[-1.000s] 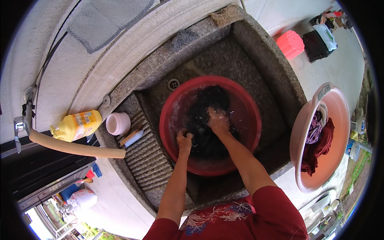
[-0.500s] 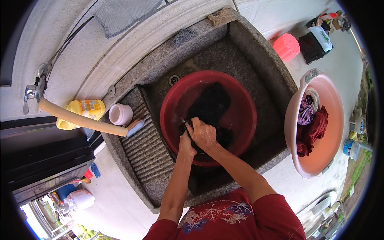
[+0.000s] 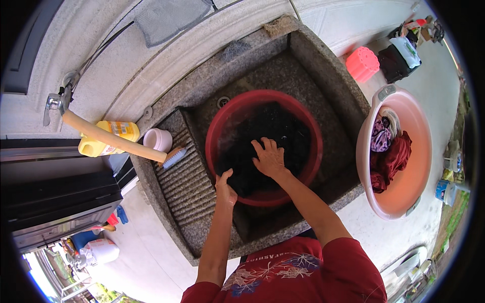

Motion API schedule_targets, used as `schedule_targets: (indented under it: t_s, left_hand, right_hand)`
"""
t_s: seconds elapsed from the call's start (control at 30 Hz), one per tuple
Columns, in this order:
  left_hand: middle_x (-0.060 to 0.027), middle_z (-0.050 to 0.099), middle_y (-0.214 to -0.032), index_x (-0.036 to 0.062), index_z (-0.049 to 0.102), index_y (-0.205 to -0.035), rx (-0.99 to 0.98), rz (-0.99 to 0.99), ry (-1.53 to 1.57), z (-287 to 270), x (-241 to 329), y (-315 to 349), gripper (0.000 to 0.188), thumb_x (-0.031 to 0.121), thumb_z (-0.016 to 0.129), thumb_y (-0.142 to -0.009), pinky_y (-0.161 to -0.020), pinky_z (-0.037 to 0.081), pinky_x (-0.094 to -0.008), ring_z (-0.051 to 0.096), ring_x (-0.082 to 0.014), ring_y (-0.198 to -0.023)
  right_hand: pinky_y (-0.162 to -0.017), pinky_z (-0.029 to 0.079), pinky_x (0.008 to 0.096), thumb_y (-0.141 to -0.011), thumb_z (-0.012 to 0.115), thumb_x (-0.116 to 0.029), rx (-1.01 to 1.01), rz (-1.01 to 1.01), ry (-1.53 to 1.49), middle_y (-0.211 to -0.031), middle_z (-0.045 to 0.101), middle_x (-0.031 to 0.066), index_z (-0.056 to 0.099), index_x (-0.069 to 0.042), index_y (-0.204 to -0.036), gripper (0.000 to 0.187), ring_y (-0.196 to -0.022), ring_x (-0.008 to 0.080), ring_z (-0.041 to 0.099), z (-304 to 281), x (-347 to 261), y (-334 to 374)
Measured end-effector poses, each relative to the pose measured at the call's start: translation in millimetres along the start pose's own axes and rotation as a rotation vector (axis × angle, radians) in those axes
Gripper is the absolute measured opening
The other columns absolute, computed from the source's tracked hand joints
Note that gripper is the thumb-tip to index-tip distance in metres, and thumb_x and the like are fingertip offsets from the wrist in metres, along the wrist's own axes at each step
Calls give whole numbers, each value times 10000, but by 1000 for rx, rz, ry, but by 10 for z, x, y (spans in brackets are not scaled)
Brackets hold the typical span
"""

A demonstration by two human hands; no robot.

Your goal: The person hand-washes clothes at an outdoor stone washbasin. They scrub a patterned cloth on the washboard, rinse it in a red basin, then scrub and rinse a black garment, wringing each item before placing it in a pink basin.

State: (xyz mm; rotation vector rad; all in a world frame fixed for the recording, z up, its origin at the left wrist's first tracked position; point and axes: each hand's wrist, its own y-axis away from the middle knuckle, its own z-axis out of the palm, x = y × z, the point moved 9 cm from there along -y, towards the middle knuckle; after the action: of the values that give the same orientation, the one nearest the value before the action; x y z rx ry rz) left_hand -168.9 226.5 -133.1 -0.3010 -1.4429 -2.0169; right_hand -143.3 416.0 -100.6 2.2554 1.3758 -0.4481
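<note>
A dark, wet cloth (image 3: 273, 123) lies spread in a red basin (image 3: 314, 166) with some water showing. Pressing on its middle is my right hand (image 3: 270, 159), palm down with the fingers spread. My left hand (image 3: 226, 189) is at the basin's near left rim, beside the cloth's edge. Its thumb stands apart from the fingers, and nothing shows in its grasp. The basin sits inside a grey stone sink (image 3: 331, 76), against the ribbed washboard (image 3: 187, 184) on the left.
On the sink's left stand a scrub brush (image 3: 175, 157), a pale pink tub (image 3: 157, 140) and a yellow bottle (image 3: 121, 130). A tap hose (image 3: 113, 138) reaches over them. Right of the sink, a large pink basin (image 3: 422, 151) holds maroon clothes (image 3: 395, 156).
My hands, together on the bunched cloth before, are now apart. My right hand has moved right and opened, my left has drawn back to the rim, and the cloth has spread out.
</note>
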Motion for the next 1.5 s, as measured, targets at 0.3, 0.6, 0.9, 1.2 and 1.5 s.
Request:
schedule_targets:
  t_s: [0.3, 0.6, 0.9, 1.2, 1.5]
  left_hand:
    - [-25, 592, -841, 37, 585, -929, 90, 520, -630, -199, 810, 504, 202, -13, 635, -739, -661, 485, -278, 579, -138, -724]
    - [-74, 558, -840, 5, 512, -795, 84, 1119, -888, 586, 1644, 1297, 106, -28, 548, -701, -711, 442, -285, 508, -156, -751]
    - [-159, 591, -1015, 8, 498, -1034, -241, 974, -2, 974, 2032, 1823, 295, 19, 509, -740, -881, 503, -355, 599, -234, -945]
    - [-194, 409, -1223, 54, 482, -1071, 270, 1017, -1109, 771, 775, 38, 262, 16, 503, -812, -931, 389, -398, 441, -326, -1132]
    - [-286, 343, -1324, -21, 426, -1190, -51, 657, -1621, 866, -343, -757, 399, 58, 579, -830, -1006, 351, -487, 352, -463, -1218]
  right_hand:
    - [-895, 452, 496, -793, 695, -324, -177, 199, -311, -1137, 573, 174, 529, -94, -1191, 489, -1086, 334, 549, 325, 270, 37]
    - [-665, 445, 247, -819, 670, -40, 145, -177, -1288, -781, 602, -10, 586, 11, -886, 119, -757, 50, 509, -1964, -450, -105]
    - [-646, 439, 200, -769, 695, 32, 437, -546, -1288, -768, 583, -18, 588, 14, -862, 143, -736, 49, 539, -3486, -807, 514]
    - [-737, 456, 451, -765, 698, -129, 481, -58, -267, -1214, 538, 88, 525, -103, -1037, 323, -1068, 323, 540, -1060, 237, -344]
    - [-926, 318, 522, -755, 677, -271, 102, -238, -35, -1431, 349, 118, 565, -97, -976, 303, -1187, 392, 406, 369, 408, -473]
